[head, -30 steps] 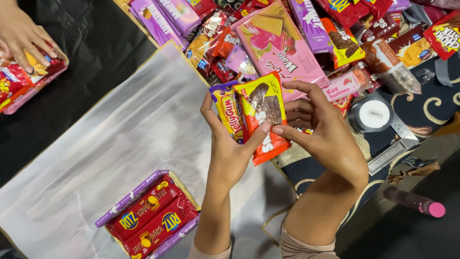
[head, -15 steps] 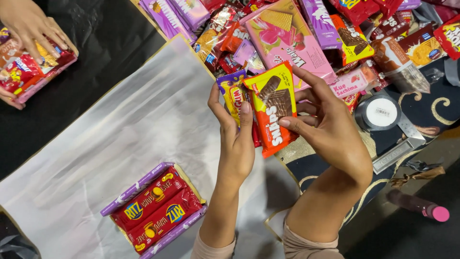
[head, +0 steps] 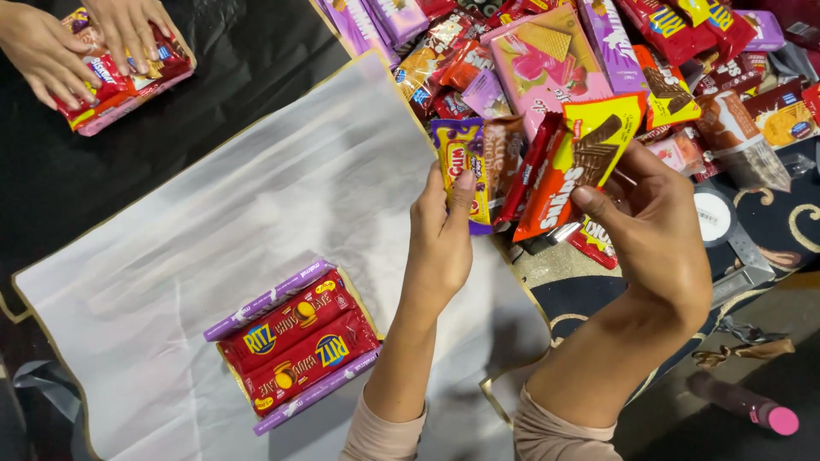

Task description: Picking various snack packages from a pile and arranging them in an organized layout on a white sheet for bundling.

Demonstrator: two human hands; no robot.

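Note:
My left hand grips a purple and yellow candy packet upright above the white sheet's right edge. My right hand holds a yellow and red chocolate wafer packet with a slim red packet tucked beside it. The two hands are a little apart, packets fanned between them. On the white wrapping sheet lies a bundle of two red cracker packs framed by purple bars.
A heap of assorted snack packets fills the top right, with a large pink wafer pack. Another person's hands press on a packet bundle at top left. A tape roll and a pink-capped tube lie right.
My hands have drawn apart, splitting the held stack: the purple packet stays in the left, the yellow wafer packet goes right. The other person's hands shifted on their bundle.

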